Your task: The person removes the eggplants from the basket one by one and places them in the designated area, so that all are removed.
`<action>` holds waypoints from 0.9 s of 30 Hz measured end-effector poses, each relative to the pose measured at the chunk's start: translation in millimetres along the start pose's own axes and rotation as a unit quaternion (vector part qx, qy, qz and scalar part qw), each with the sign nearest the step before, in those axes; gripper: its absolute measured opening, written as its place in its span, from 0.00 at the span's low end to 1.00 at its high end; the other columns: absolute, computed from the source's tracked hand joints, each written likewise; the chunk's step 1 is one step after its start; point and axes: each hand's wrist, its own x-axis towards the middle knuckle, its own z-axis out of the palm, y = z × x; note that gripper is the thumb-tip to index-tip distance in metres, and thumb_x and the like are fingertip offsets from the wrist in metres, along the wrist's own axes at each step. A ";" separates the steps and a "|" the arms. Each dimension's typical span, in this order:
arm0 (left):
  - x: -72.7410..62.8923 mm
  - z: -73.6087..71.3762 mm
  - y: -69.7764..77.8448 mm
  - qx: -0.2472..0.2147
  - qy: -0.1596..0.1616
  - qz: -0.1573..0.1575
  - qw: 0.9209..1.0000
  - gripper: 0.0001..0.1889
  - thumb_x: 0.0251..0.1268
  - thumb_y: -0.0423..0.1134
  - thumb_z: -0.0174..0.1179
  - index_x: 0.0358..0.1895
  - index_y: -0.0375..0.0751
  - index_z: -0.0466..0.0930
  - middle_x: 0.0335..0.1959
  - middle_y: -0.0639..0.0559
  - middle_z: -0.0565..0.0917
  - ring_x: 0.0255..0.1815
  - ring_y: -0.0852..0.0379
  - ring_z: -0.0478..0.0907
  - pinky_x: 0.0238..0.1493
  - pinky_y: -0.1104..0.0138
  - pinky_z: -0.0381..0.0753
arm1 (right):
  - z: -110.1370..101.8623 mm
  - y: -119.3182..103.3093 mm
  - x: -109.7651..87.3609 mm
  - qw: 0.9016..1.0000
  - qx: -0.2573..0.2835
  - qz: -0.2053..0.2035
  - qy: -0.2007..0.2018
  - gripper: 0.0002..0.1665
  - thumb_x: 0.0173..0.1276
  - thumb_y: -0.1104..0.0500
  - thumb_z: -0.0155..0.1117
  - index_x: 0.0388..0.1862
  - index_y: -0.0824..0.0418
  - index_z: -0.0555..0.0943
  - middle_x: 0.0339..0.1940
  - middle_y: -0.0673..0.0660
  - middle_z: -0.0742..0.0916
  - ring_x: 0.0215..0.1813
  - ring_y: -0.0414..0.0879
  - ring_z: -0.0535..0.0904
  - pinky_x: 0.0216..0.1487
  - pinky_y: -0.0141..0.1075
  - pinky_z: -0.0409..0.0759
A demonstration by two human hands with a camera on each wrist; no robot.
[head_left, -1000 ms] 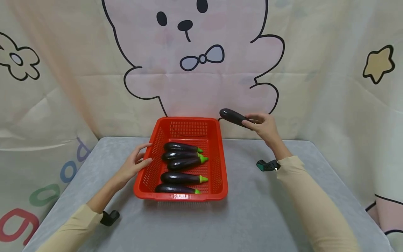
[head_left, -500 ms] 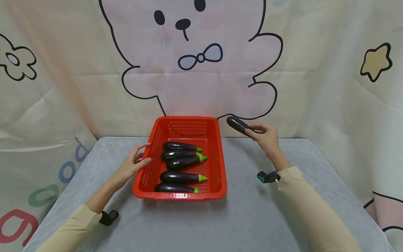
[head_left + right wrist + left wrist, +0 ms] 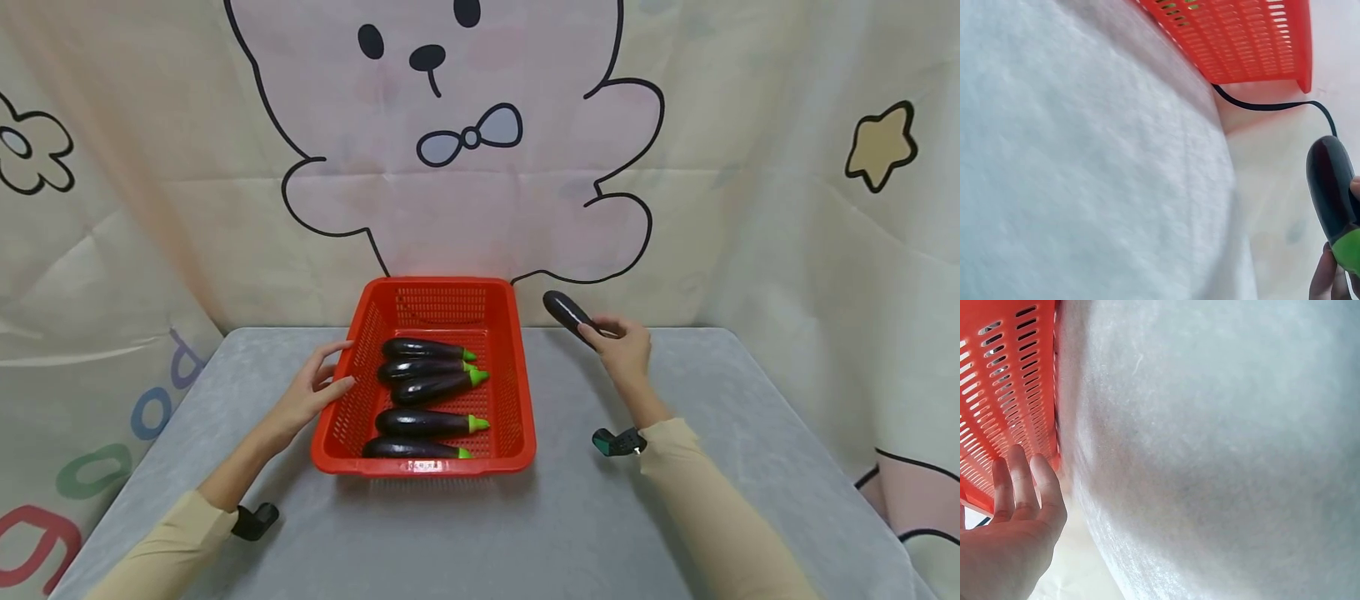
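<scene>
My right hand [image 3: 628, 350] grips a dark purple eggplant [image 3: 567, 312] by its stem end, above the back right of the table. The eggplant's rounded end points up and to the left; in the right wrist view its green cap [image 3: 1349, 250] shows near the fingers [image 3: 1324, 275]. Inside a red plastic basket [image 3: 525, 400] lie several more eggplants [image 3: 431, 422], their green stems toward the right. At the basket's left side is my left hand [image 3: 303, 396], thumb and index fingertip at the rim. In the left wrist view its other fingers [image 3: 1022, 484] lie fairly straight along the slotted outer wall.
The basket stands on a grey cloth-covered table [image 3: 570, 533], near its back edge. A curtain [image 3: 465, 208] printed with a cartoon bear hangs right behind the table and along both sides. Each wrist wears a black strapped device [image 3: 255, 521].
My right hand has lowered the eggplant toward the table, and the eggplant has tilted more steeply. My left hand has stayed at the basket's rim. The whole head view has shifted slightly.
</scene>
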 end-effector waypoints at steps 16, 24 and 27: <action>-0.9 0.7 1.0 0.005 0.005 -0.004 1.000 0.34 0.77 0.39 0.57 0.79 0.49 0.53 0.62 0.29 0.72 0.53 0.39 0.79 0.46 0.59 0.85 | 27.4 15.3 -20.5 0.997 -0.060 0.015 0.053 0.18 0.60 0.59 0.80 0.44 0.69 0.87 0.44 0.66 0.88 0.47 0.56 0.85 0.40 0.31 0.78; -0.8 0.1 0.8 0.001 0.004 -0.001 1.000 0.33 0.77 0.39 0.57 0.79 0.48 0.53 0.62 0.28 0.72 0.51 0.42 0.80 0.45 0.59 0.85 | 34.3 16.9 -28.4 0.995 -0.084 0.018 0.048 0.18 0.62 0.58 0.78 0.43 0.69 0.85 0.44 0.66 0.86 0.48 0.58 0.82 0.51 0.48 0.76; -0.6 0.4 0.7 0.000 0.003 -0.001 1.000 0.33 0.77 0.39 0.57 0.79 0.48 0.53 0.61 0.28 0.72 0.51 0.41 0.80 0.45 0.59 0.85 | 33.8 18.7 -29.4 0.994 -0.100 0.018 0.048 0.17 0.62 0.58 0.78 0.41 0.69 0.85 0.42 0.66 0.87 0.48 0.59 0.80 0.51 0.49 0.76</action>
